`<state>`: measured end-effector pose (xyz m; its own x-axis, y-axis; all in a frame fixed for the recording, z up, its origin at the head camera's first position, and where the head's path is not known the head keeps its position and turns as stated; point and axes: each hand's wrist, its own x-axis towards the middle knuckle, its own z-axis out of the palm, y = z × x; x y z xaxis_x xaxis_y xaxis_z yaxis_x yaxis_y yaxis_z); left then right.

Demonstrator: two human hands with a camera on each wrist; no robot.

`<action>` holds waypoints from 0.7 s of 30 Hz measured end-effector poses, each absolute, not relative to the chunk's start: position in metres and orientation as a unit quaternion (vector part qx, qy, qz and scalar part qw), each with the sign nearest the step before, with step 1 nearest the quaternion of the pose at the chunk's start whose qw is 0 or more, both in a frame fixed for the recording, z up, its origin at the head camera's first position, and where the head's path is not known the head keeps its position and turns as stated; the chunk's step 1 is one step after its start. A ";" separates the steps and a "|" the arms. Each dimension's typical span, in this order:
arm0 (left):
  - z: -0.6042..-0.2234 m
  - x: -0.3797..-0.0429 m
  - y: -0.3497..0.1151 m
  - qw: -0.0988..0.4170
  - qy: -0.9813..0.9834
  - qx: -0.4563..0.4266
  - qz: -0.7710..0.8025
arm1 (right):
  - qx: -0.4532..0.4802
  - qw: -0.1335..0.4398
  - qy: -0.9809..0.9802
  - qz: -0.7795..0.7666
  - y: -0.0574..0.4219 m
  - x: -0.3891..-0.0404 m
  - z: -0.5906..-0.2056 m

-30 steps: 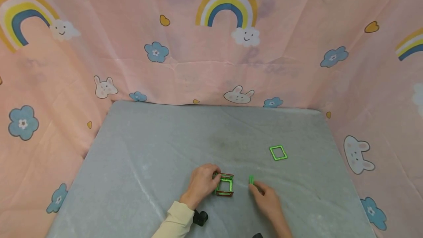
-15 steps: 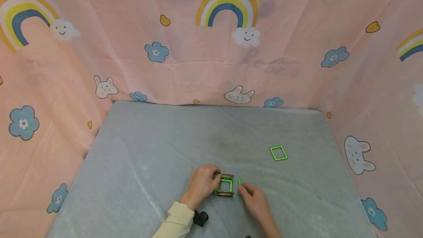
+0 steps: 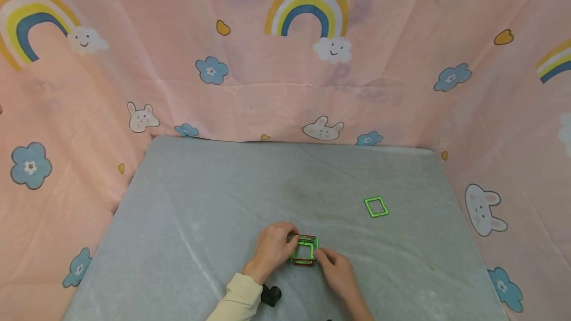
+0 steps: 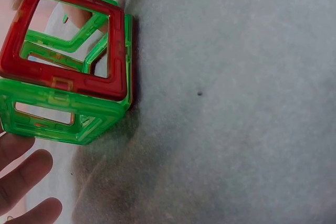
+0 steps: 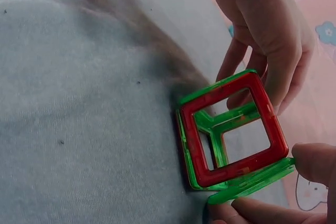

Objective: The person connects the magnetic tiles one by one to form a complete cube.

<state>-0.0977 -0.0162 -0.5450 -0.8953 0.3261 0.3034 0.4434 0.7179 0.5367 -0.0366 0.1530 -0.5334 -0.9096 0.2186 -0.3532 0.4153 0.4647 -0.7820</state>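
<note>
A cube-like frame of red and green magnetic tiles (image 3: 305,263) stands on the grey cloth. Its red near wall (image 5: 200,150) faces both wrist cameras, and its top is open. My left hand (image 3: 273,245) holds the frame at its left green wall (image 4: 50,111), with some fingers (image 4: 29,174) spread beside it. My right hand (image 3: 337,269) pinches a green square tile (image 5: 257,181) between thumb and fingers. That tile stands along the frame's right side; its lower end sits slightly outward in the right wrist view.
Another green square tile (image 3: 376,207) lies flat on the grey cloth (image 3: 214,177), to the right and farther back. A black wrist camera (image 3: 270,295) sits by the left cuff. A pink printed curtain (image 3: 267,88) surrounds the back and sides.
My right hand has moved left with the green tile, bringing it from a gap away to the frame's right side. My left hand and the frame stay almost where they were.
</note>
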 end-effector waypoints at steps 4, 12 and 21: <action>-0.545 -0.098 -0.016 0.088 -0.922 -0.206 -0.316 | 0.183 0.102 0.851 -0.482 0.152 -0.036 -0.533; -0.546 -0.098 -0.016 0.086 -0.922 -0.206 -0.318 | 0.180 0.102 0.859 -0.469 0.152 -0.036 -0.535; -0.547 -0.097 -0.016 0.083 -0.922 -0.204 -0.317 | 0.214 0.087 0.875 -0.425 0.176 -0.045 -0.539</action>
<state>-0.0970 -0.0163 -0.5469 -0.9028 0.3244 0.2822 0.4294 0.7154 0.5513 -0.0450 0.1763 -0.5394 -0.8936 0.3007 -0.3334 0.4480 0.5479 -0.7065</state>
